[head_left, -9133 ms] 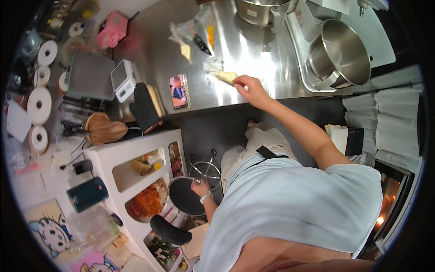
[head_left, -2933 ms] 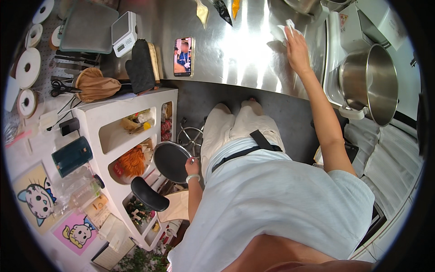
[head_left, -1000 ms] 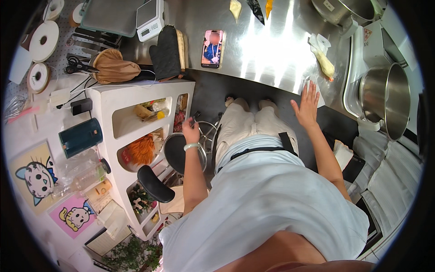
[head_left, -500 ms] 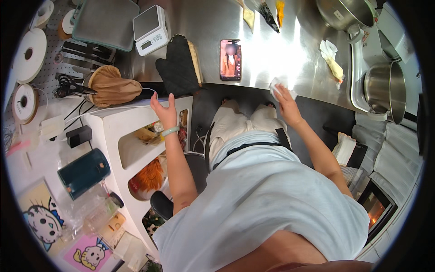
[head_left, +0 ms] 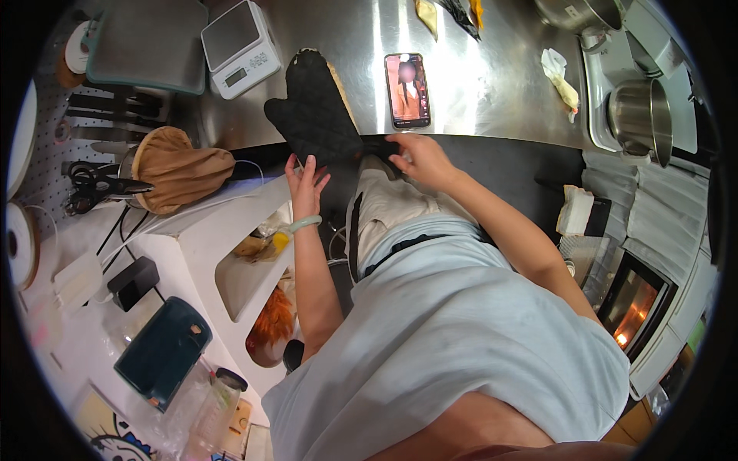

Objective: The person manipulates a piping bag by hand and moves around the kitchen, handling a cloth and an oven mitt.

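Note:
My left hand (head_left: 305,188) is raised with its fingers spread, just below the black quilted oven mitt (head_left: 311,111). The fingertips come close to the mitt's lower edge; whether they touch it I cannot tell. My right hand (head_left: 423,161) hangs at the front edge of the steel table (head_left: 477,92), thumb and forefinger apart, pointing left toward the mitt's near end. No object shows in it. Just beyond it, a phone (head_left: 408,91) lies on the table with a picture of a person on its lit screen. The mitt overhangs the table edge.
A white kitchen scale (head_left: 244,58) stands left of the mitt. Piping bags, one of them pale (head_left: 427,19), lie at the back; another bag (head_left: 561,81) lies right. Steel pots (head_left: 639,119) stand far right. A white shelf unit (head_left: 200,253) and brown cloth bag (head_left: 181,169) are left.
My right hand has swung left from the table's right part toward the mitt. The white tissue under it no longer shows. My left hand has moved slightly right, closer to the mitt.

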`<state>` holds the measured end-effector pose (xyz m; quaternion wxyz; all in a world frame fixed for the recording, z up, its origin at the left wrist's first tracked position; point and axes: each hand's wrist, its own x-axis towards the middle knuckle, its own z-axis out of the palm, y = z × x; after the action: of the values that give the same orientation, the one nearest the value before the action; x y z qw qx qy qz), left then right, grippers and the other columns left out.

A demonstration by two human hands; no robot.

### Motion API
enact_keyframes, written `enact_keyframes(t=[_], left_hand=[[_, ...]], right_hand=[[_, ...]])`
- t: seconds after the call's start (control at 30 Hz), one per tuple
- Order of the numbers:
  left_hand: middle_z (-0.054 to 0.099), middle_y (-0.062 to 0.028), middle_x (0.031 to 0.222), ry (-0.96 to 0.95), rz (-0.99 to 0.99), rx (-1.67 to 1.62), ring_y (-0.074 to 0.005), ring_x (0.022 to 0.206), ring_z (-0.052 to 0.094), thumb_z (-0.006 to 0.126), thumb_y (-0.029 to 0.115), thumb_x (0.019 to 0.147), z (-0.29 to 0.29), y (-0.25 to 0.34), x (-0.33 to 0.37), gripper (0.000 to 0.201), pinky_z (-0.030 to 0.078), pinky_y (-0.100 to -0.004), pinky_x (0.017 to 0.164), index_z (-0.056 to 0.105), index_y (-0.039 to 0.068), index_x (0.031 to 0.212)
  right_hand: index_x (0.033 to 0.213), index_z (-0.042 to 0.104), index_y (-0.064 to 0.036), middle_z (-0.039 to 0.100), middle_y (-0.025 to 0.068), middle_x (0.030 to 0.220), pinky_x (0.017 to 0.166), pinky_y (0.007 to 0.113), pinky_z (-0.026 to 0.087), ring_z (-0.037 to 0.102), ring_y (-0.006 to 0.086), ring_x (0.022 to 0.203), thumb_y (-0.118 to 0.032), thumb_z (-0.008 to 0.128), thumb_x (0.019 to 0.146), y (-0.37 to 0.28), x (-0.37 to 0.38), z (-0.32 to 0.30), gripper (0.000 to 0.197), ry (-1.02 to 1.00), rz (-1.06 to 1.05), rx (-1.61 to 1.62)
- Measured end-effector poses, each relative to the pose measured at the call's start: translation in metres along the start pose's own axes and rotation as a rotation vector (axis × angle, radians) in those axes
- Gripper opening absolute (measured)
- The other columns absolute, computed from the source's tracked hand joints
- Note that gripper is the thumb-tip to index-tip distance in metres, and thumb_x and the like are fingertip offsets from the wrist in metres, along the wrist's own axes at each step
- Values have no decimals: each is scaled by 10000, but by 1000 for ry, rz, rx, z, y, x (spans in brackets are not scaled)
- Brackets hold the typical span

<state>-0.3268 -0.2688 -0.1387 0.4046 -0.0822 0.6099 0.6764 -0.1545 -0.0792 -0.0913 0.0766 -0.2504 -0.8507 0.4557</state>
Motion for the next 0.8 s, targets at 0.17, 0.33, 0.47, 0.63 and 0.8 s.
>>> enact_keyframes(t=[0.17, 0.33, 0.47, 0.63, 0.8], left_hand=[[536, -115, 1001, 76, 63, 6, -189, 821, 542, 667, 187, 799, 6, 4, 1, 548, 467, -349, 743, 291, 111, 1189], [555, -97, 946, 149, 188, -26, -158, 761, 549, 673, 139, 788, 4, 12, -1, 488, 474, -304, 684, 343, 100, 1146], [528, -103, 1043, 247, 244, -133, -187, 869, 538, 670, 182, 796, 5, 19, -3, 470, 462, -363, 772, 368, 114, 1149], [436, -60, 1183, 129, 122, -437, -224, 1045, 444, 679, 231, 791, 8, -6, -4, 556, 383, -455, 857, 335, 141, 1218], [428, -48, 1200, 99, -36, -477, -233, 1026, 458, 685, 252, 785, 29, -24, -9, 606, 377, -464, 861, 305, 159, 1249]], right_hand=[[960, 601, -21, 594, 119, 872, 612, 375, 462, 590, 270, 648, -93, 611, 766, -9, 22, 29, 207, -23, -45, -73], [889, 618, -35, 576, 117, 858, 640, 391, 471, 583, 308, 730, -99, 603, 743, -10, 27, 39, 160, -106, -105, -42], [847, 632, -39, 572, 112, 822, 633, 389, 472, 582, 306, 715, -74, 589, 737, -23, 32, 37, 123, -104, -164, 12], [780, 623, -41, 572, 118, 754, 621, 396, 475, 580, 318, 705, -76, 590, 702, -28, 42, 40, 92, -134, -230, -29], [745, 611, -43, 589, 121, 750, 632, 403, 486, 592, 315, 726, -107, 597, 686, -21, 42, 45, 88, -211, -222, -109]])
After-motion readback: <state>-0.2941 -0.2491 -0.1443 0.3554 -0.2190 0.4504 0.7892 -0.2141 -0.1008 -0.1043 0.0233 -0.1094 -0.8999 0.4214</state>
